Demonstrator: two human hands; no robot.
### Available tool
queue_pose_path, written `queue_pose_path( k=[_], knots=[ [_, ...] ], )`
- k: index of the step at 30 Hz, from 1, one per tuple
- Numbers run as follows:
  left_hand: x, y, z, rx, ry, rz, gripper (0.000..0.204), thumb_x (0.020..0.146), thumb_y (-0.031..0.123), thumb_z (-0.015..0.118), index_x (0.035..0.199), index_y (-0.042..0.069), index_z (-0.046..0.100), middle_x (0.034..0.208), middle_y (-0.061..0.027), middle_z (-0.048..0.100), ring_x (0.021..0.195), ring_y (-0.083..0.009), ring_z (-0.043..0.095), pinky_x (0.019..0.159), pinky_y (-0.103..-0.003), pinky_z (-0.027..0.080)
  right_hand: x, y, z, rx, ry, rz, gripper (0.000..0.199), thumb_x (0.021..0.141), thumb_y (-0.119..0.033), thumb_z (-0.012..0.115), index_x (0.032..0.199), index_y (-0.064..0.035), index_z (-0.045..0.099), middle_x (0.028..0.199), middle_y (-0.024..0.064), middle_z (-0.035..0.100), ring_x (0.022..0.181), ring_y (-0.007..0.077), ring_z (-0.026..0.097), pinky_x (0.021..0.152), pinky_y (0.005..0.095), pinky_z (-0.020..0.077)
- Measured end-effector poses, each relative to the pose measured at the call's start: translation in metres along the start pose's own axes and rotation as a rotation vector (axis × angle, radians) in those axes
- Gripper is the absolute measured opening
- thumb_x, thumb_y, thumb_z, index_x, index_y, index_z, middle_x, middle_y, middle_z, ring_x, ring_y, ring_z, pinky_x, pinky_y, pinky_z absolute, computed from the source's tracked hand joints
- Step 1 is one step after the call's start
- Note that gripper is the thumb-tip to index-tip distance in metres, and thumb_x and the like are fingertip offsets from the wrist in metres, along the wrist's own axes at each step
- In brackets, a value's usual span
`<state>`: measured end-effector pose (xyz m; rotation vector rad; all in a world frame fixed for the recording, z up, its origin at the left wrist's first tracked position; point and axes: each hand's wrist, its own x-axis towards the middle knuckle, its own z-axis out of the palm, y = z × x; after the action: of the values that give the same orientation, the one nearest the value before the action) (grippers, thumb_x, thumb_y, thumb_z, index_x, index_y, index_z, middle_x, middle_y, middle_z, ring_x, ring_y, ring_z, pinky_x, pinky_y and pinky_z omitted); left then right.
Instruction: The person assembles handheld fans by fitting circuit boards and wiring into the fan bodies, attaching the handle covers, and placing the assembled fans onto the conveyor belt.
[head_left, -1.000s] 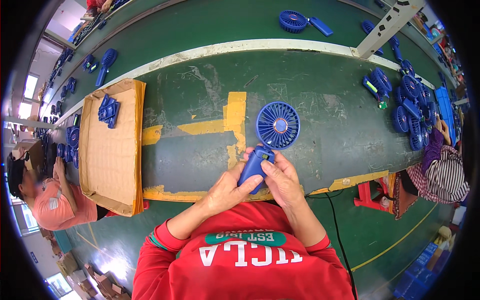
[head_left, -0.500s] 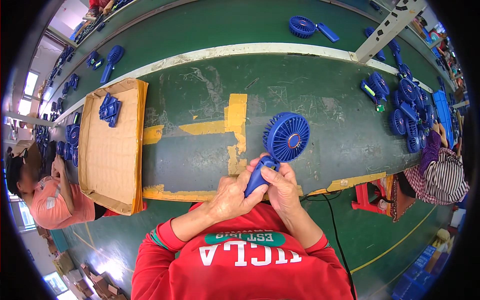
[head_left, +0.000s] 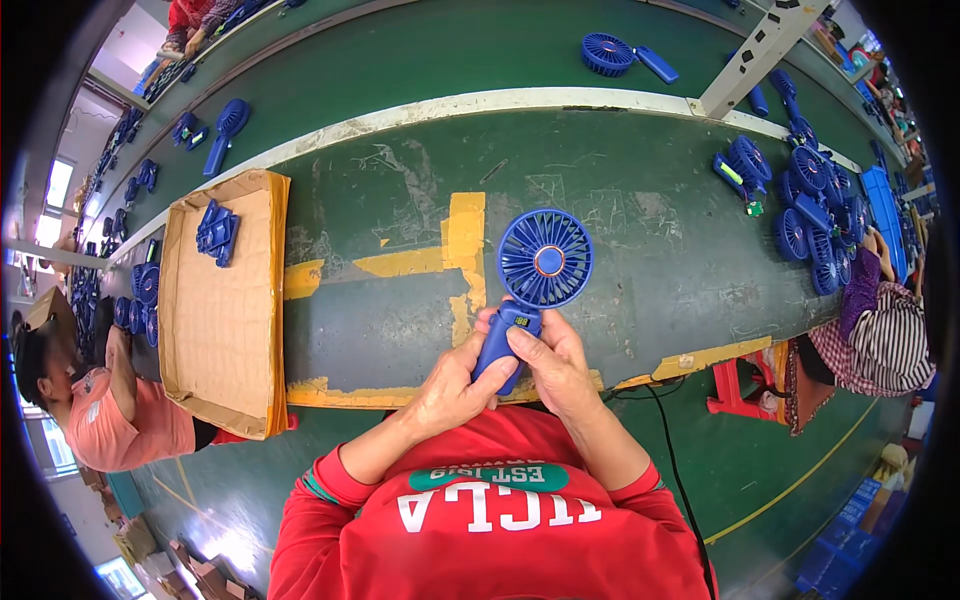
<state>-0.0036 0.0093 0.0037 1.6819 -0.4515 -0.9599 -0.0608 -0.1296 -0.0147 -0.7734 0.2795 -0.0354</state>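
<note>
A blue handheld fan [head_left: 512, 340] is held between my two hands over the near edge of the green bench. Its round slatted head [head_left: 545, 258] points away from me, with the front grille and the ring at its centre facing up. A small display shows on the handle. My left hand [head_left: 450, 385] wraps the handle's left side and lower end, thumb along it. My right hand [head_left: 558, 365] grips the other side, its thumb pressed on the handle just below the display. Some fingertips are hidden behind the handle.
A shallow cardboard tray [head_left: 220, 340] with several blue plastic parts [head_left: 216, 232] stands at left. Blue fans [head_left: 805, 190] are heaped at right, beside a blue bin [head_left: 884, 215]. A metal post [head_left: 765, 55] rises at far right. People sit on both sides; a black cable [head_left: 668, 450] hangs at right.
The fan has turned so its front grille and display face up more squarely, and its head has shifted left. Both hands still hold it, moved slightly left.
</note>
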Motion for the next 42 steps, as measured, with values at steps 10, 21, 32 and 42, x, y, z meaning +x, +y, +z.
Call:
queue_pose_path(
  k=[10,21,32,42],
  knots=[
    [0.011,-0.007,0.0,-0.094,-0.038,0.011,0.032,0.091,0.026,0.051,0.106,-0.002,0.047,0.075,-0.0051,0.055,0.056,-0.0096,0.054,0.053,-0.024,0.045,0.006,-0.001,0.001,-0.075,0.058,-0.102,0.034,0.088,-0.01,0.054,0.119,-0.0006,0.044,0.107,0.0108,0.057,0.097,0.0161,0.057,0.083,0.0309,0.0486],
    [0.049,0.016,-0.032,-0.371,-0.042,-0.038,0.03,0.087,0.023,0.055,0.104,-0.001,0.052,0.077,-0.0079,0.061,0.057,-0.0103,0.055,0.057,-0.022,0.045,0.033,-0.031,-0.024,-0.266,0.066,0.003,0.039,0.091,-0.02,0.05,0.122,0.0021,0.042,0.114,0.0177,0.056,0.104,0.0248,0.057,0.089,0.036,0.0462],
    [0.212,0.071,-0.194,0.984,0.906,0.323,0.042,0.08,0.025,0.059,0.116,0.005,0.05,0.099,-0.0229,0.058,0.086,-0.0381,0.059,0.076,-0.042,0.047,0.028,-0.131,-0.068,-0.388,0.143,-0.227,0.035,0.091,-0.019,0.049,0.117,0.0042,0.047,0.106,0.0185,0.06,0.093,0.0259,0.062,0.08,0.0349,0.0512],
    [0.245,0.051,-0.348,0.911,0.958,-0.142,0.05,0.077,0.039,0.06,0.108,-0.001,0.058,0.113,-0.0235,0.055,0.104,-0.0357,0.055,0.087,-0.04,0.047,0.094,-0.066,0.019,-0.639,-0.431,0.187,0.029,0.091,-0.011,0.05,0.118,-0.0004,0.049,0.111,0.0122,0.059,0.102,0.0196,0.057,0.087,0.0302,0.0466]
  ],
)
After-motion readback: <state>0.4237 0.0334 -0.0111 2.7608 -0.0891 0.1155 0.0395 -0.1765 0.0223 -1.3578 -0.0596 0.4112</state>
